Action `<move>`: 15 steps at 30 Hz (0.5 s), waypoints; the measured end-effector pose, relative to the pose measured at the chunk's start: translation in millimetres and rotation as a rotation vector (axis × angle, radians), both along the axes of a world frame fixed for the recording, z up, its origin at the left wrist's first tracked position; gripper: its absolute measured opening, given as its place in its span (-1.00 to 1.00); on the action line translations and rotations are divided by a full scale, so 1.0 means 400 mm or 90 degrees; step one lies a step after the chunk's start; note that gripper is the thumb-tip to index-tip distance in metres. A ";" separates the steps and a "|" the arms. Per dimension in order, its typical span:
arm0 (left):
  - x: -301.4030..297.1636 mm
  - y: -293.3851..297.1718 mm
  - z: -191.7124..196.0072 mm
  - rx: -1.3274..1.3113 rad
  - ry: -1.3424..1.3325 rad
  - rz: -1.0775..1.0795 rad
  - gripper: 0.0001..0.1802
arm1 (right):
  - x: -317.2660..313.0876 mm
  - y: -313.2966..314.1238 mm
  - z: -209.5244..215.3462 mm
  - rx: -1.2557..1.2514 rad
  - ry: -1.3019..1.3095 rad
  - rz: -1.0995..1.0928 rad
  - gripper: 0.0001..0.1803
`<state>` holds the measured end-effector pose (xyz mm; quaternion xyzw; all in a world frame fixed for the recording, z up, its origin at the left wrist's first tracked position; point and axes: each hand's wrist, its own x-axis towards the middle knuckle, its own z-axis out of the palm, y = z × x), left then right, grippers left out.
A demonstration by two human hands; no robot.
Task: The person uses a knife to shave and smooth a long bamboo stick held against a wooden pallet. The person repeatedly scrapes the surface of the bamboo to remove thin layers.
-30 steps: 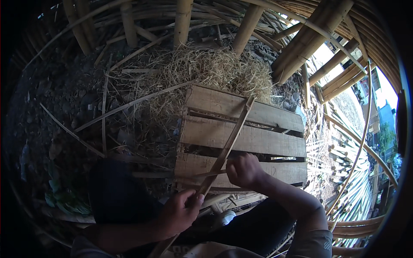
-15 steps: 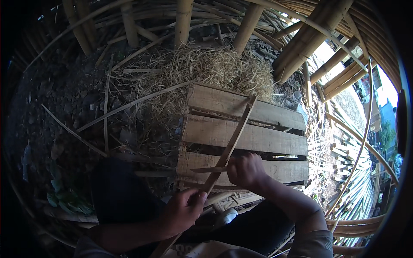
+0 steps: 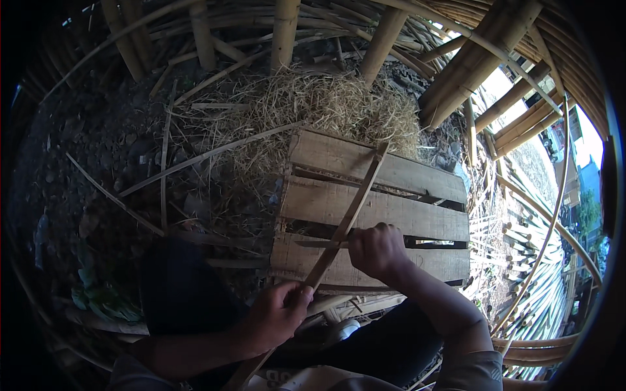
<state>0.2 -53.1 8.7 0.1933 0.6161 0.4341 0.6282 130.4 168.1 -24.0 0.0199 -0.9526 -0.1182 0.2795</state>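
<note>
My left hand (image 3: pixel 280 314) is closed around the lower part of a long bamboo strip (image 3: pixel 355 206). The strip slants up and away to the right, its far end over a slatted wooden crate (image 3: pixel 339 197). In my right hand (image 3: pixel 379 251), closed in a fist, is a knife (image 3: pixel 318 244); its handle is hidden by the fingers. The blade points left and lies across the strip, a little beyond my left hand. The strip's near end runs down under my left forearm toward my lap.
A heap of pale shavings (image 3: pixel 326 104) lies behind the crate. Thin bamboo strips (image 3: pixel 208 156) are scattered on the dark ground at left. Thick bamboo posts (image 3: pixel 285 36) stand at the back. A stack of bamboo poles (image 3: pixel 535 293) lies at right in sunlight.
My right hand and the knife have moved slightly up along the strip, away from my body. My left hand keeps its hold, and the whole view has shifted a little.
</note>
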 end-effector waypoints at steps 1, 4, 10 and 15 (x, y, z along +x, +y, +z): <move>-0.004 0.005 -0.008 -0.002 0.021 0.007 -0.64 | -0.007 0.007 0.001 0.017 -0.045 -0.024 -0.80; -0.006 0.002 -0.006 0.021 0.014 0.011 -0.64 | 0.016 -0.070 0.026 -0.217 -0.185 0.031 -0.80; -0.010 0.009 -0.001 0.010 0.024 0.025 -0.65 | -0.017 -0.016 0.026 -0.255 -0.245 -0.082 -0.76; -0.008 -0.006 -0.010 0.040 0.040 0.009 -0.64 | -0.015 0.045 -0.023 0.051 0.038 0.016 -0.66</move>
